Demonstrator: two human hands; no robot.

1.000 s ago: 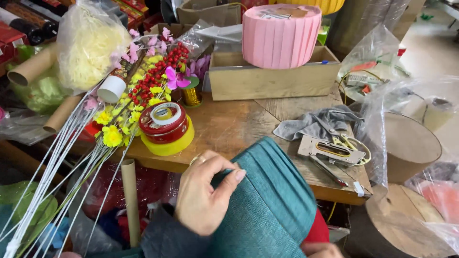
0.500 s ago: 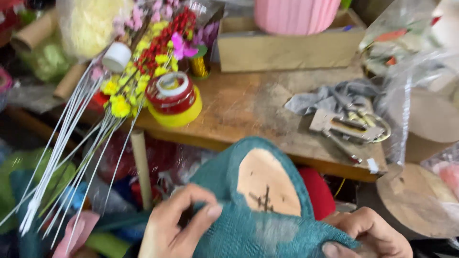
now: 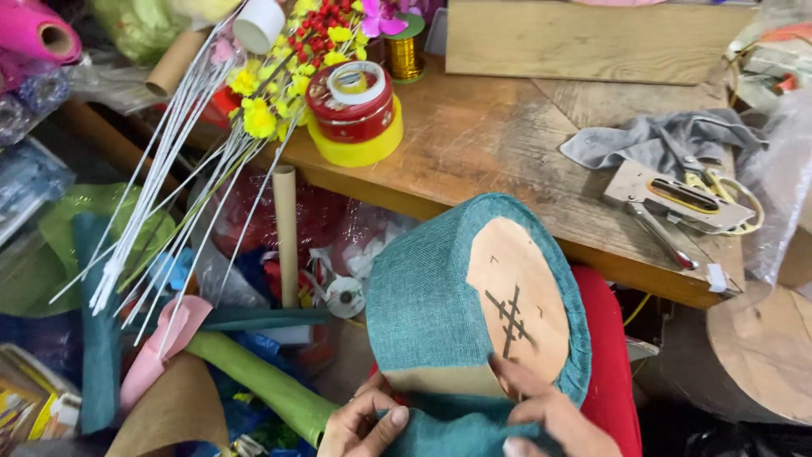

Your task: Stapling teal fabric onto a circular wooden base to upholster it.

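Head view: fingers (image 3: 518, 379) on teal drum (image 3: 431, 313)

My left hand (image 3: 364, 426) sits low and near, fingers curled inward, thumb tip pointing right. My right hand (image 3: 550, 415) lies just right of it, fingers (image 3: 516, 381) stretched up and leftward, pressing flat.
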